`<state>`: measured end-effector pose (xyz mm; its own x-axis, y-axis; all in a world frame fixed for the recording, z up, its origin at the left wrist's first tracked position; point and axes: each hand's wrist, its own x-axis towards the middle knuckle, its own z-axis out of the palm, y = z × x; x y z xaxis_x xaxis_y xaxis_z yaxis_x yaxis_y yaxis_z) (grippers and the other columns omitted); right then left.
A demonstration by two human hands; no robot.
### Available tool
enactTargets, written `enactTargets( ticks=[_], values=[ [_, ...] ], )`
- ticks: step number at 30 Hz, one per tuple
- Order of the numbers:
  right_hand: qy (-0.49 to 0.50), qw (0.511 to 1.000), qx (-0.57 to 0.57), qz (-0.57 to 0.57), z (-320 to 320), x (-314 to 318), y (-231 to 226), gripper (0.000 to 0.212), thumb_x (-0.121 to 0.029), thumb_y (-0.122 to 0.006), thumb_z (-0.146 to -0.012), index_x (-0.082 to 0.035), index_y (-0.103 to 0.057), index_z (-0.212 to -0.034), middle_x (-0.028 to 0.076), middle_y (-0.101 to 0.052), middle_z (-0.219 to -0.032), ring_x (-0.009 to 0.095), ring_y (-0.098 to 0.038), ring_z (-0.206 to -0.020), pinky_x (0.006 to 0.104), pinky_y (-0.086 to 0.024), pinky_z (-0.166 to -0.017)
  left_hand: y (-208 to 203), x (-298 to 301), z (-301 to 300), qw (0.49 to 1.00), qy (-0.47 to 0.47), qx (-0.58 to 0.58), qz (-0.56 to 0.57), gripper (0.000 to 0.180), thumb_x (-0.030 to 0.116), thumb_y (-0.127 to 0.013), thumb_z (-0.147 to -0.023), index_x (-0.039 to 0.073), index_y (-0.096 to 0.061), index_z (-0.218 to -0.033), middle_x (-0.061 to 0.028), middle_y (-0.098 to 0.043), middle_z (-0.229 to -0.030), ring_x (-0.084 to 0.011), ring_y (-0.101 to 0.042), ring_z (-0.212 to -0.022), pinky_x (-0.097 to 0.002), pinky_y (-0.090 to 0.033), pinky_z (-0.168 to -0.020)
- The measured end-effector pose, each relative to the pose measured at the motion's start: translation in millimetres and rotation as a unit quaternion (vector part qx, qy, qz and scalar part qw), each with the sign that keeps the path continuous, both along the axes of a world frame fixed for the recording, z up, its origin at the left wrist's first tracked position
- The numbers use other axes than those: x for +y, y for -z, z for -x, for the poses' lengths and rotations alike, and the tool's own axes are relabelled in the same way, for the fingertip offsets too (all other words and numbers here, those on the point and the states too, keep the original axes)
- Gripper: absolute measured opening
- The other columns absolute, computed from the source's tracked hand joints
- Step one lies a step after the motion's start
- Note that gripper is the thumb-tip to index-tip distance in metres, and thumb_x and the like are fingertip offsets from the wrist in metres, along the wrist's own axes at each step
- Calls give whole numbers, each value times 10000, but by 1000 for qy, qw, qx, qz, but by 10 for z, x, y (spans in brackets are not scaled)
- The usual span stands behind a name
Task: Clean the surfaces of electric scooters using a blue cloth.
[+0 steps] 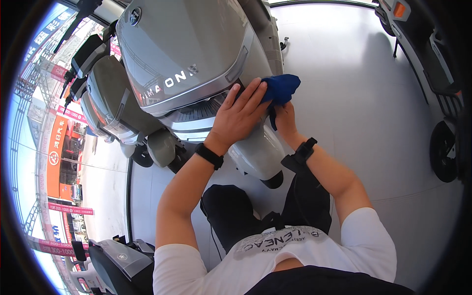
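Note:
In front of me stands a glossy grey-green scooter (255, 157) with a large top case (182, 44) of the same colour, which has pale lettering and a silver trim band. My left hand (241, 115) lies on the bodywork just below the case's lower right corner, palm down with fingers stretched out. Its fingertips reach the edge of a dark blue cloth (281, 88). My right hand (285, 120) is at the scooter's right side, closed on the lower part of that cloth. The bunched cloth hides part of the bodywork and some of my right fingers.
More scooters (105, 93) stand close by on the left. Another scooter (445, 142) is parked at the far right. A dark scooter seat (123, 260) shows at the lower left, near a window onto the street. Pale grey floor tiles (334, 98) extend to the right.

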<state>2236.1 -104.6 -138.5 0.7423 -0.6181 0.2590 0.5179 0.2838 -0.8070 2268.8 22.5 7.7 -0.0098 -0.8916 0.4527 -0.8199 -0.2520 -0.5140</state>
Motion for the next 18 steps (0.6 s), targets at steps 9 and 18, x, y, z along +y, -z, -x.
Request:
enactTargets(
  ticks=[9, 18],
  values=[
    [-27, 999, -19, 43, -611, -622, -1074, 351, -209, -445, -987, -5, -551, -1251, 107, -667, -1011, 160, -590, -914, 306, -457, -844, -596, -576, -63, 983, -53, -65, 161, 331, 129, -641, -774, 214, -674, -1092, -27, -600, -1171, -207, -512, -1239, -498, -158, -1176],
    [-27, 998, 8, -57, -335, -236, -140, 361, -200, -410, -1012, -15, -498, -1309, 114, -601, -1148, 162, -550, -1017, 309, -446, -894, -394, -527, -21, 995, -36, -85, 38, 244, 131, -682, -770, 238, -717, -987, 3, -653, -1114, -180, -560, -1187, -468, -186, -1182]
  ],
)
